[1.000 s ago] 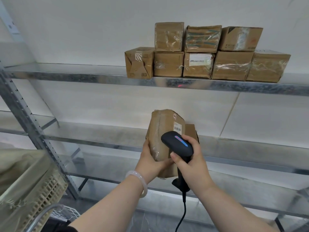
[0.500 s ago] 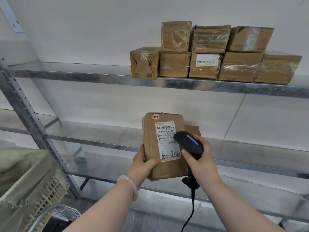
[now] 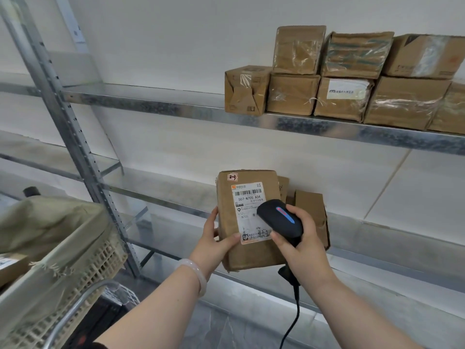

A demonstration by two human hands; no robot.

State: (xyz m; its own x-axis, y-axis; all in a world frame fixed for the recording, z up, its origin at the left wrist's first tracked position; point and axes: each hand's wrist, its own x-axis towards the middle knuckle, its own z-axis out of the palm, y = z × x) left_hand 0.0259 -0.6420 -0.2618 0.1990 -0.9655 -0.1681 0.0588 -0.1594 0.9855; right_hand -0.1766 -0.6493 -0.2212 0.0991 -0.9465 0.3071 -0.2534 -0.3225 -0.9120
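My left hand (image 3: 216, 244) grips the lower left edge of a brown cardboard parcel (image 3: 226, 212), held upright in front of the middle shelf. Its white shipping label (image 3: 247, 197) with a barcode faces me. My right hand (image 3: 300, 244) holds a black corded barcode scanner (image 3: 280, 219), whose head overlaps the label's lower right part. A blue and red light strip glows on the scanner's top. Its cable (image 3: 293, 316) hangs down from the handle.
A second brown box (image 3: 310, 210) stands behind the parcel on the middle metal shelf (image 3: 163, 187). Several taped cardboard boxes (image 3: 352, 79) are stacked on the upper shelf (image 3: 156, 102). A cream plastic basket (image 3: 83, 268) lined with cloth sits on a cart at the lower left, beside the shelf upright (image 3: 75, 137).
The parcel has been turned so its label faces me. The scanner has come over the label, and its light now shows red as well as blue. The view has shifted left.
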